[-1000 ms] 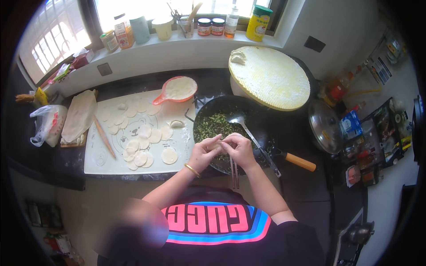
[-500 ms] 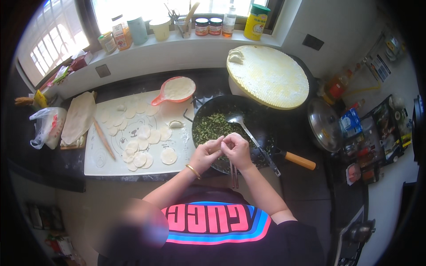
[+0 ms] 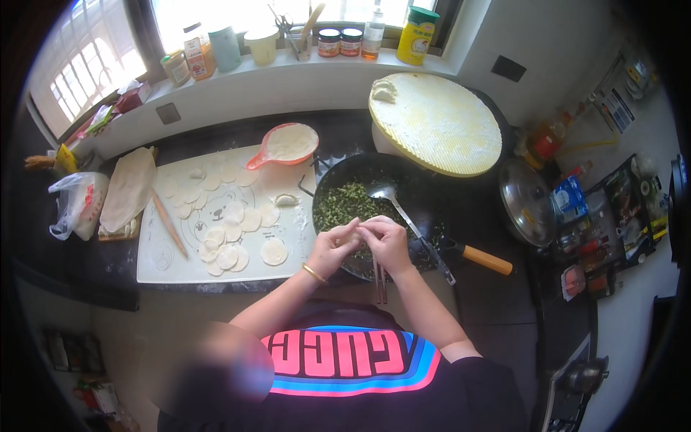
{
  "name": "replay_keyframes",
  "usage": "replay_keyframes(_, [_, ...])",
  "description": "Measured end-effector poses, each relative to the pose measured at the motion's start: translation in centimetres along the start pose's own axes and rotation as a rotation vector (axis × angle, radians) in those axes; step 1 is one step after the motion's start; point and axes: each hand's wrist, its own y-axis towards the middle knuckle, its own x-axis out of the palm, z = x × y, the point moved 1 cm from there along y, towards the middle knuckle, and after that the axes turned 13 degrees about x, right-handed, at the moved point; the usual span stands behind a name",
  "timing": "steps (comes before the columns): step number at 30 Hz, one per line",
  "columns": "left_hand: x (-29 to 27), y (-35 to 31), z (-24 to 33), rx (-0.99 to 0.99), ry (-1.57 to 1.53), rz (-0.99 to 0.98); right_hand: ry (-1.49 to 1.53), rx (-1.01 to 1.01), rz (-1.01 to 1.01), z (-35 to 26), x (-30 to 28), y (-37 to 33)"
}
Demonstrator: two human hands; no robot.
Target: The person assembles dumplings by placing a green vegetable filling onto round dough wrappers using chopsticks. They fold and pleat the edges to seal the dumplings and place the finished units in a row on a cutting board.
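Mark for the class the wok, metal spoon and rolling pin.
Wok (image 3: 426,189): head view, bare dark inner wall, right side.
Metal spoon (image 3: 409,222): head view, on its handle.
Rolling pin (image 3: 169,225): head view, middle of shaft.

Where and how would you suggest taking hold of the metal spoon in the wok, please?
I'd suggest gripping the spoon near its handle's lower end, coming from the right with the right hand, once free: its bowl lies by the green filling, while the handle slants out past the near-right rim of the wok.
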Motion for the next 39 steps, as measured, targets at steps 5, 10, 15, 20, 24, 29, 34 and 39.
replay_keyframes(5, [-0.1,0.0,-0.4,0.054,0.015,-0.010,-0.079,0.074,-0.039,-0.2,-0.5,0.1])
replay_keyframes(10, [-0.4,-0.2,-0.6,0.023,0.048,-0.034,0.023,0.098,-0.036,0.0,0.2,-0.1])
replay_keyframes(15, [-0.8,-0.5,0.2,-0.016,-0.062,-0.010,-0.065,0.291,-0.101,-0.8,-0.3,-0.2])
replay_keyframes(20, [-1.4,-1.4,-0.2,0.084,-0.081,0.004,-0.106,0.137,-0.027,-1.0,2.1,-0.3])
replay_keyframes(24, [-4.0,-2.2,0.3,0.059,-0.170,0.085,-0.162,0.051,-0.064,-2.0,4.8,-0.7])
replay_keyframes(29, [-10.1,-4.4,-0.1,-0.132,-0.051,0.119,-0.283,-0.024,-0.245,-3.4,9.4,-1.5])
replay_keyframes(34, [-19.9,-3.7,-5.9,0.079,0.854,0.023,-0.364,0.098,-0.392,-2.2,14.3,-2.3])
replay_keyframes(39, [-19.9,1.1,-7.0,0.150,1.096,-0.310,-0.541,0.223,-0.388,2.7,19.2,-3.1])
